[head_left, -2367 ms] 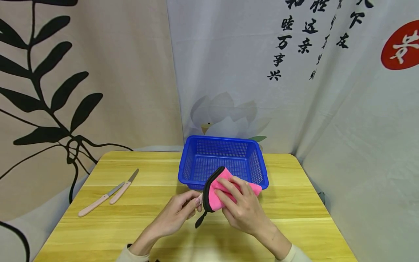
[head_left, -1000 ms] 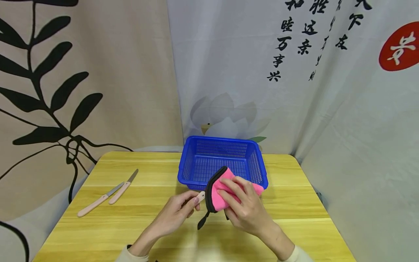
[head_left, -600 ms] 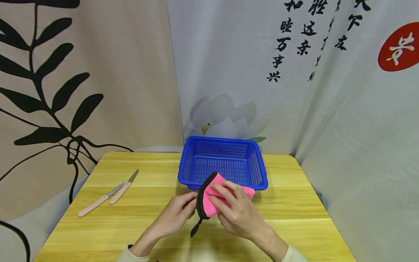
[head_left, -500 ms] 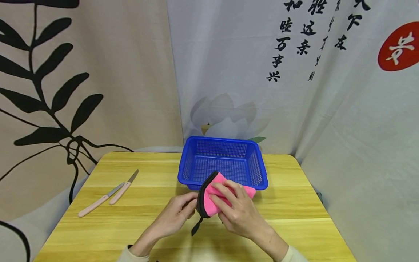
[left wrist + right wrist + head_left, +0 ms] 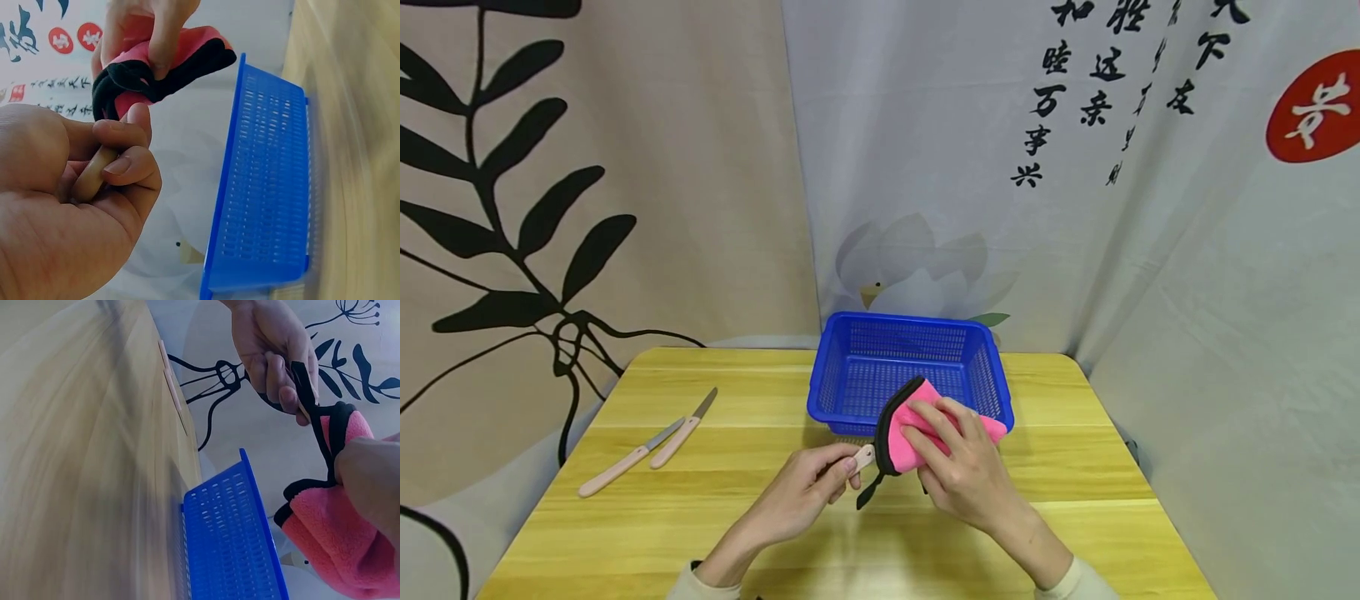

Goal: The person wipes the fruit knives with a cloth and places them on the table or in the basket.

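My left hand [image 5: 801,493] grips a knife by its pale riveted handle [image 5: 865,457]; in the left wrist view the fingers curl round the handle's butt [image 5: 92,176]. Folded over the blade, which is hidden, is a pink cloth [image 5: 904,446] with black edging and a dangling black loop. My right hand [image 5: 964,473] pinches this cloth from outside, fingers spread across its folds. The right wrist view shows the plush pink side of the cloth [image 5: 331,531]. Both hands are held up over the table, in front of the blue basket.
A blue perforated plastic basket [image 5: 910,317] stands at the back middle of the wooden table [image 5: 760,392]. Two knives with pale handles lie at the left, one knife [image 5: 613,475] nearer and another knife [image 5: 676,442] beside it. A printed curtain [image 5: 700,167] hangs behind.
The cloth in my right hand slid left toward my left hand, covering the handle, then moved back right and slightly up, so the handle shows again. My left hand has hardly moved.
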Motion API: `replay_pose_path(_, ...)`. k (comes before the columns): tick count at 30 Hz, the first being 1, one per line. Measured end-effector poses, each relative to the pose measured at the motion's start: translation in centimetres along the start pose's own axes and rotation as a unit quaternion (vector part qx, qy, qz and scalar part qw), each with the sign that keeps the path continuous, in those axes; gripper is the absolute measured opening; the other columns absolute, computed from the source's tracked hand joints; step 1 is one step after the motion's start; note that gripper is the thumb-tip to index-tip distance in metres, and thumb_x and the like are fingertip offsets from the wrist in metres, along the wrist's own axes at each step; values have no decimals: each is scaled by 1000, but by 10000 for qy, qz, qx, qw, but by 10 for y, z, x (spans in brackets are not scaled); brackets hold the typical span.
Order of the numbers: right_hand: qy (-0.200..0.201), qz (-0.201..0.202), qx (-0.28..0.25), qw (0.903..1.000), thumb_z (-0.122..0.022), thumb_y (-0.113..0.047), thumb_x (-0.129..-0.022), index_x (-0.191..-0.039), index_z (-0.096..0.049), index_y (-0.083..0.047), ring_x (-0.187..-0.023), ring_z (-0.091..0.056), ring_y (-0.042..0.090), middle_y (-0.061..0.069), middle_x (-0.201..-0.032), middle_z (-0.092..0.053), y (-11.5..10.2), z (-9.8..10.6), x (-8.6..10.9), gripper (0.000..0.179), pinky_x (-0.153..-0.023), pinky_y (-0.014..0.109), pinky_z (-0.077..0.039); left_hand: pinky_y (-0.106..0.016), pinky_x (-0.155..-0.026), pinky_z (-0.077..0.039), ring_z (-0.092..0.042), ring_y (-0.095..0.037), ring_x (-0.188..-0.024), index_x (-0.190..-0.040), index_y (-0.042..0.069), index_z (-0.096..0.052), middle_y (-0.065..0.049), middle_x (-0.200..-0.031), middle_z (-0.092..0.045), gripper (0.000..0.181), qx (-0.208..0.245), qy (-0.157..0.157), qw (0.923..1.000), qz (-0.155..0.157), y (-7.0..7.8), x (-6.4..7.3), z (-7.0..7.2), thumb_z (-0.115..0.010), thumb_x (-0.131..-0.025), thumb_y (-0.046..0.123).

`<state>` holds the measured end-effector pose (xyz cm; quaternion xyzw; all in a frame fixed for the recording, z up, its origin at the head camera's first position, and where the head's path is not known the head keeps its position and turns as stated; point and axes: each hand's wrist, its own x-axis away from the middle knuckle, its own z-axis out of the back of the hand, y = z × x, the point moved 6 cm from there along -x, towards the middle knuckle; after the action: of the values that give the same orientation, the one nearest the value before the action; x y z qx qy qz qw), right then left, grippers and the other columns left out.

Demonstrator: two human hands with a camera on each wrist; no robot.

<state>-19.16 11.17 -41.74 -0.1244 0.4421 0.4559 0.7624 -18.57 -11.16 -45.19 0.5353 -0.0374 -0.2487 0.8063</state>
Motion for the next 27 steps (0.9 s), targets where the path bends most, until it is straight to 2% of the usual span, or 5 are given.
replay_pose_path(8, -130, -204, 117, 9996, -53, -14, -104, -125, -81, -8, -130, -60, 46, 20, -148, -70, 11, 5, 1, 35, -111, 53, -51, -19, -51, -34, -43, 4, -62, -110, 16, -77, 7, -74, -56, 27, -62, -50, 9999, 93, -1, 0, 1, -53, -121, 20)
replay_pose_path(11, -96, -222, 183, 9995, -55, -13, -101, -124, -81, -7, -128, -61, 46, 21, -147, -71, 16, 7, 2, 35, -109, 54, -51, -18, -51, -34, -43, 4, -62, -114, 15, -78, 6, -75, -57, 27, -46, -83, 9998, 148, -3, 1, 1, -53, -121, 20)
replay_pose_path(16, -65, -379, 310, 9988, -53, -14, -104, -123, -81, -5, -126, -61, 48, 22, -145, -72, 26, 12, 5, 35, -106, 56, -52, -18, -52, -33, -44, 3, -63, -124, 12, -77, 3, -80, -61, 26, 75, -162, 9995, 241, -5, 1, -1, -52, -121, 20)
replay_pose_path(22, 304, -513, 268, 9979, -52, -11, -102, -123, -80, -1, -126, -62, 52, 25, -144, -72, 34, 22, 5, 37, -108, 57, -49, -18, -52, -33, -44, 2, -64, -127, 11, -76, 3, -85, -63, 28, 152, -95, 9985, 526, -10, 2, 0, -52, -122, 23)
replay_pose_path(27, 692, -203, 25, 9974, -56, -11, -101, -122, -81, -1, -121, -64, 52, 26, -140, -74, 26, 25, 1, 35, -106, 56, -49, -19, -51, -33, -46, 1, -64, -123, 10, -76, 3, -82, -62, 26, 161, 108, 9984, 523, -9, 2, 2, -54, -121, 23)
